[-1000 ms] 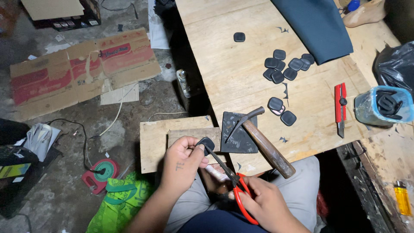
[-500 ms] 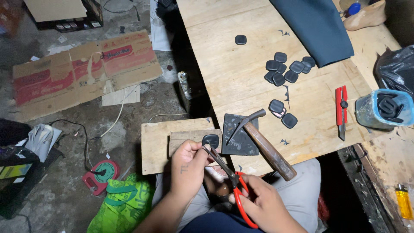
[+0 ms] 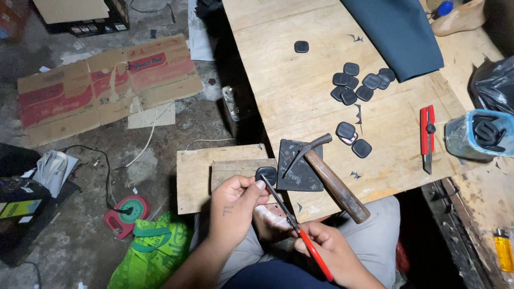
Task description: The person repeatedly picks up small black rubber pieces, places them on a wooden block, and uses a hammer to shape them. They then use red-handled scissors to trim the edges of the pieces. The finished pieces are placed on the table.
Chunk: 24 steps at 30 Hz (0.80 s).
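Wooden surface [image 3: 300,69] lies ahead of both hands, its near edge just above the lap. Hammer [image 3: 329,179] rests on a dark square sheet [image 3: 300,174] just beyond the right hand, handle overhanging the edge; a bump could tip it off. Left hand [image 3: 235,206] pinches a small dark rounded pad [image 3: 266,174] between the fingertips. Right hand [image 3: 326,251] is closed around red-handled scissors [image 3: 297,230], blades at the pad. Risk: blades sit next to the left fingertips; a slip could nick them or spoil the pad's edge.
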Each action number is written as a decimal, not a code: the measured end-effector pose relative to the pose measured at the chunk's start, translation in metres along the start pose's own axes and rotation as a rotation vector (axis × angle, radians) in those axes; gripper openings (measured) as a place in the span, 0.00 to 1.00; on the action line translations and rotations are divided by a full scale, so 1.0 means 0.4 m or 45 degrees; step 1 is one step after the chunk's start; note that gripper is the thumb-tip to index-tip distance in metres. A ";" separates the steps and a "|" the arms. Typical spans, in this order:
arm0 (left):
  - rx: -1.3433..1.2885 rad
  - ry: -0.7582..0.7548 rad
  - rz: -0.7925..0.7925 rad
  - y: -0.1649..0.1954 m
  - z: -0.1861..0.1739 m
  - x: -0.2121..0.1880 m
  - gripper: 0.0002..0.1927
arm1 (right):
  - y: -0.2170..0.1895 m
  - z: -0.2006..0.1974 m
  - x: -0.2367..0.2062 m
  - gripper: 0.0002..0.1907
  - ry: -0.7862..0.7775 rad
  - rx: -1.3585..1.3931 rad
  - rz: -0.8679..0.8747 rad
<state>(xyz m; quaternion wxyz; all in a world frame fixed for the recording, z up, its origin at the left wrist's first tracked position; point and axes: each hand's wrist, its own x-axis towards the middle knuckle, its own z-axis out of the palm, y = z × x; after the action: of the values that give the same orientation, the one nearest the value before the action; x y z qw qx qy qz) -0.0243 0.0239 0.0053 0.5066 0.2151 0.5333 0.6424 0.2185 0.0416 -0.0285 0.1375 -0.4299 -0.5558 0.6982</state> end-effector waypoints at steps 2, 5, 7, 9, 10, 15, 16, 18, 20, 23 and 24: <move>-0.009 -0.016 0.026 -0.004 -0.001 -0.002 0.06 | 0.001 0.002 -0.002 0.12 0.024 -0.001 0.026; -0.028 -0.026 0.023 -0.008 -0.002 -0.005 0.06 | 0.001 0.005 -0.004 0.12 0.041 0.021 0.034; -0.045 -0.024 0.004 -0.007 -0.001 -0.005 0.06 | 0.000 0.008 -0.006 0.12 0.050 0.063 0.059; -0.061 -0.016 -0.022 -0.001 0.002 -0.007 0.06 | -0.001 0.010 -0.007 0.12 0.058 0.052 0.040; -0.073 -0.028 -0.021 0.004 0.001 -0.008 0.06 | -0.003 0.010 -0.008 0.12 0.064 0.047 0.029; 0.004 -0.010 -0.198 0.041 -0.025 0.005 0.14 | -0.013 0.002 -0.013 0.11 0.073 -0.206 -0.079; 0.050 -0.029 -0.140 0.044 -0.028 0.009 0.13 | -0.014 0.000 -0.014 0.12 0.059 -0.249 -0.125; 0.142 -0.069 -0.021 0.045 -0.032 0.022 0.15 | -0.012 -0.001 -0.013 0.15 -0.044 -0.153 -0.121; 0.140 -0.030 0.033 0.043 -0.037 0.028 0.13 | -0.007 -0.002 -0.007 0.18 -0.130 -0.061 -0.113; -0.027 -0.054 0.035 0.039 -0.036 0.025 0.09 | 0.005 -0.004 0.002 0.21 -0.236 0.135 -0.059; -0.112 -0.074 0.021 0.038 -0.033 0.021 0.07 | 0.008 -0.008 0.002 0.22 -0.272 0.238 -0.022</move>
<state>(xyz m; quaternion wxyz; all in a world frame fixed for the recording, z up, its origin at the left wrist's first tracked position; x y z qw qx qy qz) -0.0449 0.0265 0.0125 0.5255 0.2156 0.4879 0.6628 0.2213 0.0431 -0.0320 0.1231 -0.3338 -0.5033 0.7875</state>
